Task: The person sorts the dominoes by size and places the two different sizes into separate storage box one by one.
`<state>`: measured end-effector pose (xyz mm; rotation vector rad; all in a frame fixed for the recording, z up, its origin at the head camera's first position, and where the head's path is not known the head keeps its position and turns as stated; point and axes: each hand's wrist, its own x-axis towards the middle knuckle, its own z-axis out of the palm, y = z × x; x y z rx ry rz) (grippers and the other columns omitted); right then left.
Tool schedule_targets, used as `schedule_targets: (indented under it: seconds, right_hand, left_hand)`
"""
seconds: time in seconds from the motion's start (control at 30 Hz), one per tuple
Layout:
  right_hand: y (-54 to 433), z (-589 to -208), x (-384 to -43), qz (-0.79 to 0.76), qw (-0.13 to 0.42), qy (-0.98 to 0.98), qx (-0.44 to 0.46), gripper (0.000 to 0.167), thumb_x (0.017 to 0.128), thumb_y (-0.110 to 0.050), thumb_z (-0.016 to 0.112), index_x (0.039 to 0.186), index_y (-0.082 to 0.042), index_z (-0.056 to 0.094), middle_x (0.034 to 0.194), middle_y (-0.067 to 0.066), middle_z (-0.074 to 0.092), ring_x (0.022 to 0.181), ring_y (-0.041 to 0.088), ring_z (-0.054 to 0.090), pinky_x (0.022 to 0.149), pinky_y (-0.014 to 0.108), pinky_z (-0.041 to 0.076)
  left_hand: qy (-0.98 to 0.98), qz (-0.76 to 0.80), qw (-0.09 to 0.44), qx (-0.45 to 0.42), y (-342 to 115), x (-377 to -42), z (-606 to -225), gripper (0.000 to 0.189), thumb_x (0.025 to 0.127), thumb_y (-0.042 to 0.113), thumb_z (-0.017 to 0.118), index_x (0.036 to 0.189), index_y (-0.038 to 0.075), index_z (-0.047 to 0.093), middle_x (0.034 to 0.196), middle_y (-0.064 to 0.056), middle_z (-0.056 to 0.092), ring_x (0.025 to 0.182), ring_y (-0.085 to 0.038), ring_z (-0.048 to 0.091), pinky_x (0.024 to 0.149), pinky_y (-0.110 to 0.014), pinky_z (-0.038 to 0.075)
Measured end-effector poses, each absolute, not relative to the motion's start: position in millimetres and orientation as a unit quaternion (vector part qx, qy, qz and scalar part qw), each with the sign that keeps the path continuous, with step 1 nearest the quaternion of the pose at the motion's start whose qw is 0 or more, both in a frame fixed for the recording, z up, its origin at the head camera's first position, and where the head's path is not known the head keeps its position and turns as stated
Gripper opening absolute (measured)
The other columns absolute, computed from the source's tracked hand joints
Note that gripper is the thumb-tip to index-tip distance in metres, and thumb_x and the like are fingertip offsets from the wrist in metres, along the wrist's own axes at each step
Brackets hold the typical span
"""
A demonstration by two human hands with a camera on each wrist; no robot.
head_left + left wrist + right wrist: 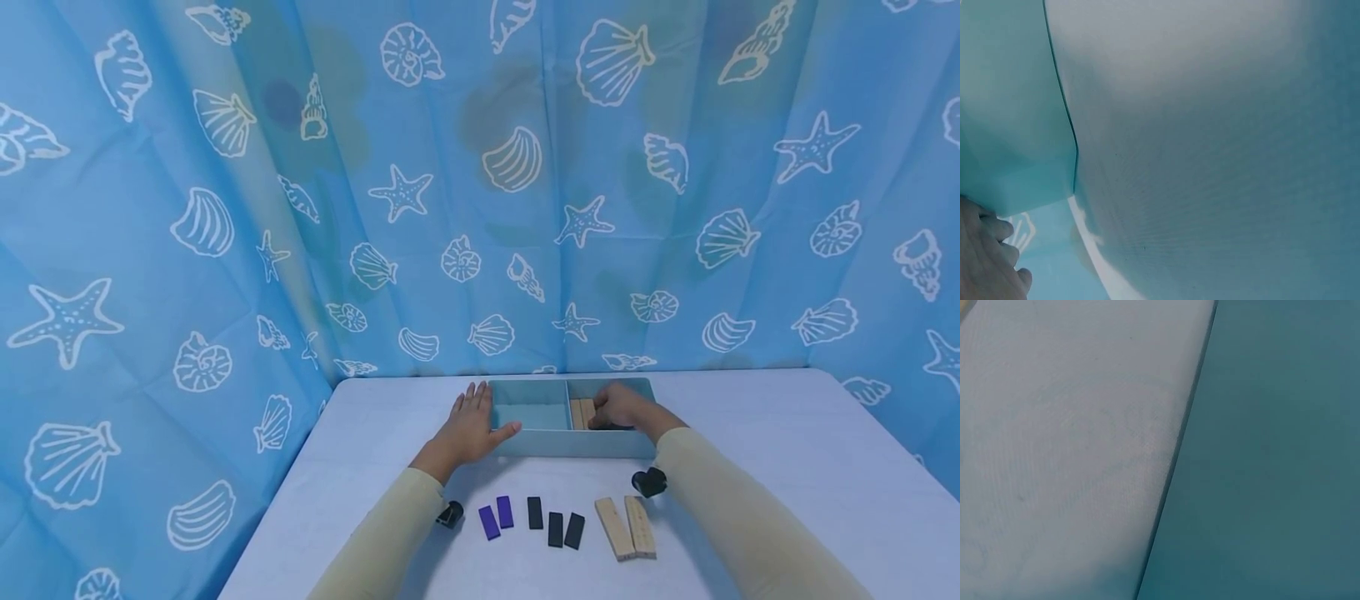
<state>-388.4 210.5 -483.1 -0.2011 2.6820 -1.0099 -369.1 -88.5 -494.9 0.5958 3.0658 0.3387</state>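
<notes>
A pale blue-green box [570, 443] with two compartments stands toward the back of the white table. My left hand [468, 427] rests on its left end, fingers straight and thumb along the front rim. In the left wrist view, part of the left hand [988, 256] shows at the box corner. My right hand [622, 407] reaches into the right compartment, finger and thumb curled at the two ends of a wooden block [588, 410]. Another wooden block [577, 414] lies alongside, by the divider. The right hand covers the rest of that compartment.
In front of the box lie two purple blocks [489, 522], several black blocks [555, 529] and two wooden blocks [615, 529]. Black wrist cameras [649, 482] sit at both sleeves. A blue shell-patterned curtain [450, 208] hangs behind the table [750, 433].
</notes>
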Motion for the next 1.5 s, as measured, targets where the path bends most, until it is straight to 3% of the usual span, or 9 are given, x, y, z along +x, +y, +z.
schedule_targets:
  seconds: [0.13, 0.23, 0.3, 0.37, 0.5, 0.73, 1.07, 1.37, 1.5]
  right_hand:
    - [210, -483, -391, -0.348, 0.131, 0.925, -0.079, 0.008, 0.088, -0.009, 0.069, 0.088, -0.001, 0.069, 0.075, 0.004, 0.059, 0.071, 0.022, 0.054, 0.062, 0.033, 0.045]
    - [210, -483, -392, -0.344, 0.128, 0.926, -0.088, 0.008, 0.088, -0.009, 0.070, 0.085, -0.002, 0.067, 0.072, 0.004, 0.056, 0.068, 0.021, 0.053, 0.059, 0.032, 0.043]
    - [211, -483, -392, -0.340, 0.127, 0.927, -0.090, 0.011, 0.088, -0.009, 0.071, 0.091, 0.000, 0.068, 0.078, 0.007, 0.059, 0.073, 0.023, 0.055, 0.063, 0.035, 0.047]
    - [212, -483, -391, -0.334, 0.125, 0.930, -0.088, 0.025, 0.087, -0.010, 0.072, 0.106, 0.005, 0.066, 0.090, 0.011, 0.062, 0.084, 0.027, 0.059, 0.073, 0.041, 0.051]
    - [213, -483, -387, -0.337, 0.129, 0.930, -0.075, 0.050, 0.085, -0.011, 0.075, 0.126, 0.011, 0.056, 0.104, 0.013, 0.064, 0.096, 0.030, 0.061, 0.088, 0.049, 0.050]
    - [216, -477, -380, -0.353, 0.142, 0.922, -0.068, 0.065, 0.083, -0.010, 0.076, 0.135, 0.014, 0.045, 0.114, 0.016, 0.063, 0.108, 0.035, 0.059, 0.092, 0.048, 0.049]
    - [225, -461, -368, -0.373, 0.130, 0.915, -0.084, 0.062, 0.087, -0.007, 0.071, 0.140, 0.008, 0.043, 0.120, 0.017, 0.061, 0.112, 0.036, 0.058, 0.091, 0.046, 0.050]
    - [237, -459, -345, -0.370, 0.056, 0.922, -0.097, 0.057, 0.086, -0.009, 0.072, 0.137, 0.006, 0.050, 0.114, 0.012, 0.064, 0.106, 0.031, 0.060, 0.086, 0.044, 0.052]
    - [241, -450, -336, -0.373, 0.040, 0.922, -0.097, 0.055, 0.087, -0.011, 0.072, 0.134, 0.006, 0.052, 0.114, 0.014, 0.063, 0.106, 0.032, 0.060, 0.086, 0.045, 0.052]
  left_hand:
    - [0.976, 0.109, -0.002, 0.191, -88, -368, -493, 0.105, 0.087, 0.080, 0.028, 0.155, 0.001, 0.012, 0.161, -0.013, 0.012, 0.147, -0.028, 0.001, 0.117, -0.045, 0.006]
    - [0.975, 0.109, -0.005, 0.192, -88, -369, -492, 0.104, 0.088, 0.079, 0.029, 0.155, 0.001, 0.013, 0.161, -0.014, 0.012, 0.147, -0.028, 0.002, 0.117, -0.046, 0.007]
    - [0.975, 0.110, -0.007, 0.191, -88, -369, -492, 0.104, 0.088, 0.079, 0.029, 0.155, 0.001, 0.013, 0.161, -0.014, 0.012, 0.147, -0.028, 0.003, 0.117, -0.046, 0.007]
    - [0.975, 0.111, -0.007, 0.191, -88, -369, -493, 0.104, 0.088, 0.079, 0.029, 0.155, 0.001, 0.013, 0.161, -0.014, 0.012, 0.147, -0.028, 0.002, 0.117, -0.046, 0.006]
    - [0.975, 0.113, -0.005, 0.192, -88, -368, -495, 0.105, 0.088, 0.080, 0.028, 0.155, 0.000, 0.012, 0.161, -0.014, 0.012, 0.147, -0.029, 0.002, 0.117, -0.046, 0.006]
    - [0.974, 0.117, -0.004, 0.194, -89, -366, -500, 0.105, 0.088, 0.080, 0.028, 0.155, 0.000, 0.011, 0.161, -0.015, 0.011, 0.147, -0.029, 0.002, 0.117, -0.047, 0.007]
    - [0.973, 0.123, -0.014, 0.197, -87, -367, -495, 0.098, 0.092, 0.071, 0.036, 0.154, -0.001, 0.014, 0.160, -0.016, 0.013, 0.147, -0.030, 0.003, 0.117, -0.046, 0.006]
    - [0.974, 0.103, -0.017, 0.200, -86, -368, -496, 0.105, 0.087, 0.080, 0.026, 0.154, 0.000, 0.014, 0.160, -0.014, 0.014, 0.147, -0.029, 0.004, 0.117, -0.045, 0.007]
    - [0.974, 0.098, -0.022, 0.204, -89, -367, -493, 0.104, 0.088, 0.079, 0.027, 0.154, -0.001, 0.015, 0.160, -0.016, 0.015, 0.147, -0.030, 0.006, 0.117, -0.047, 0.009]
